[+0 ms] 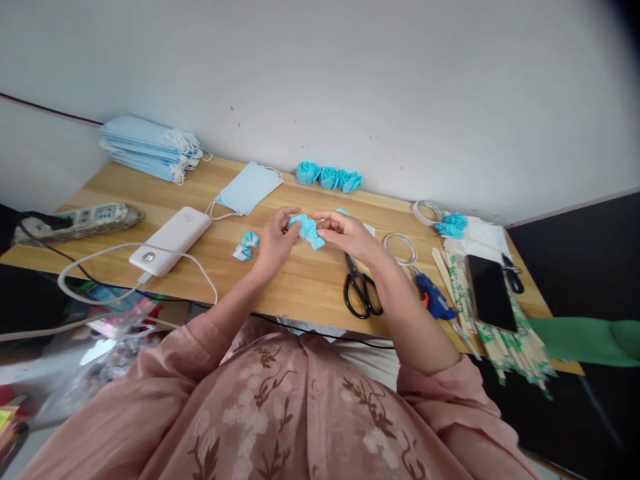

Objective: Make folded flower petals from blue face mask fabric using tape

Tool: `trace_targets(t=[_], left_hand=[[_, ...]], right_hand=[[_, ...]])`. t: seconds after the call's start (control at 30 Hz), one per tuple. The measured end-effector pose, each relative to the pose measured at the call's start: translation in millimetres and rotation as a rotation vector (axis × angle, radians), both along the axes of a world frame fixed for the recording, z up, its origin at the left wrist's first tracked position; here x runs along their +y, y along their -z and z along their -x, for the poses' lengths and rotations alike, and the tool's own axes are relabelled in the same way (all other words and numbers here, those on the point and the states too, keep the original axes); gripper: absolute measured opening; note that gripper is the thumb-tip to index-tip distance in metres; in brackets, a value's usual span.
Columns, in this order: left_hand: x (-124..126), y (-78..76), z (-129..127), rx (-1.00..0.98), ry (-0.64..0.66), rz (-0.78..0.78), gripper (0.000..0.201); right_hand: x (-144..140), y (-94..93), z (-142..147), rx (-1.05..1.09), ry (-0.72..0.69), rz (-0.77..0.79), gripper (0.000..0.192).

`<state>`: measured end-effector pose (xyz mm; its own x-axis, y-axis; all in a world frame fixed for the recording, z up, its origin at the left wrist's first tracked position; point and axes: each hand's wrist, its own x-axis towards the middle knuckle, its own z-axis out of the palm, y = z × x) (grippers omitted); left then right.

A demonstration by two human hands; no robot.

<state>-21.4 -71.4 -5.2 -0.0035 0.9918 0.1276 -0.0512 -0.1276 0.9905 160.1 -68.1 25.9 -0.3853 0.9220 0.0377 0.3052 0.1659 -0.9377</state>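
Observation:
Both my hands meet over the middle of the wooden table [300, 287]. Between them is a folded, pleated piece of light blue mask fabric [309, 231]. My left hand [274, 241] pinches its left end and my right hand [345, 231] pinches its right end. Two small folded blue pieces [246, 246] lie on the table just left of my left hand. A flat blue face mask [249, 189] lies behind them.
A stack of blue masks [150, 148] sits at the back left, three blue fabric flowers [329, 177] against the wall, another flower [453, 225] at right. Black scissors [361, 288], blue glue gun [434, 297], phone [491, 293] on wooden sticks, white power bank [171, 241], power strip [83, 220].

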Motion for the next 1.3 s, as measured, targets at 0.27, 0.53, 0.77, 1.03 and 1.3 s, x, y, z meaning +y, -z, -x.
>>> trace_targets(t=[0.27,0.53,0.77,1.03,1.3], left_hand=[[-22.6,-9.4,42.9,0.223,-0.192,-0.25,0.032],[-97.6,2.6,83.5,0.451,0.183,-0.241,0.015],[-96.6,14.9,89.3,0.526,0.363,-0.221,0.023],[-89.4,15.9,85.1,0.632,0.432,-0.273,0.024],[-91.5,17.8,87.2,0.602,0.405,-0.246,0.025]], right_hand=[[30.5,10.5,9.8,0.054,0.059,0.094,0.04],[67.1,21.1,40.9,-0.503,0.126,-0.239,0.035],[35.8,-3.8,90.3,-0.64,-0.251,-0.354,0.028],[44.4,10.4,126.8,-0.718,-0.228,-0.264,0.026],[50.7,20.2,144.0,-0.755,-0.212,-0.266,0.016]])
